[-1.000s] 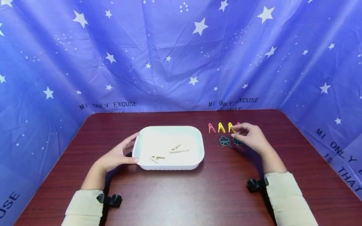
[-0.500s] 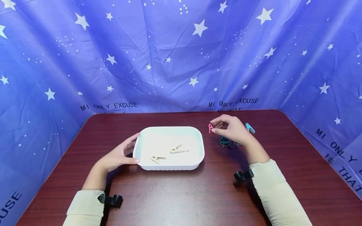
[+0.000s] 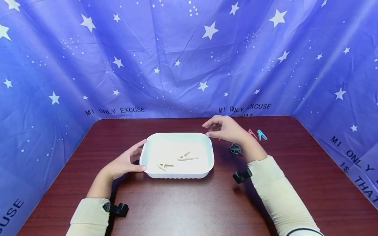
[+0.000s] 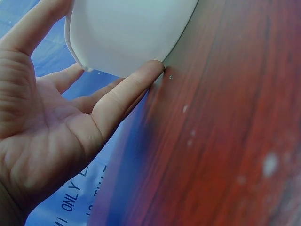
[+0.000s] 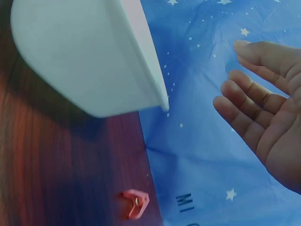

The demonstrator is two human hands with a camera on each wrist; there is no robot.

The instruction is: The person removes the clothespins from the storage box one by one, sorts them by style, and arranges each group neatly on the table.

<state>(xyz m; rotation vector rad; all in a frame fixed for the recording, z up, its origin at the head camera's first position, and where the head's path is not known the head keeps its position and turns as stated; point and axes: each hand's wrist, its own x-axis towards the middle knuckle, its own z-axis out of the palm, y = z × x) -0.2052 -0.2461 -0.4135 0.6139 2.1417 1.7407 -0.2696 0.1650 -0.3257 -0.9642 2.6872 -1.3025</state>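
A white tray stands on the table. My left hand holds its left end, thumb at the near corner and fingers at the far one; the left wrist view shows the hand against the tray wall. Two cream clips lie inside. My right hand hovers by the tray's far right corner, loosely bent and holding nothing, as the right wrist view of the hand confirms. Below it lies a red clip. The yellow clips are hidden behind the right hand.
Right of the tray are a dark green clip, another red clip and a light blue clip. The dark red table ends at a blue star-patterned curtain behind and at the sides.
My right hand has moved left from above the right-hand clips, past the yellow clips and the left red clip, to the tray's far right corner. My left hand keeps its place.
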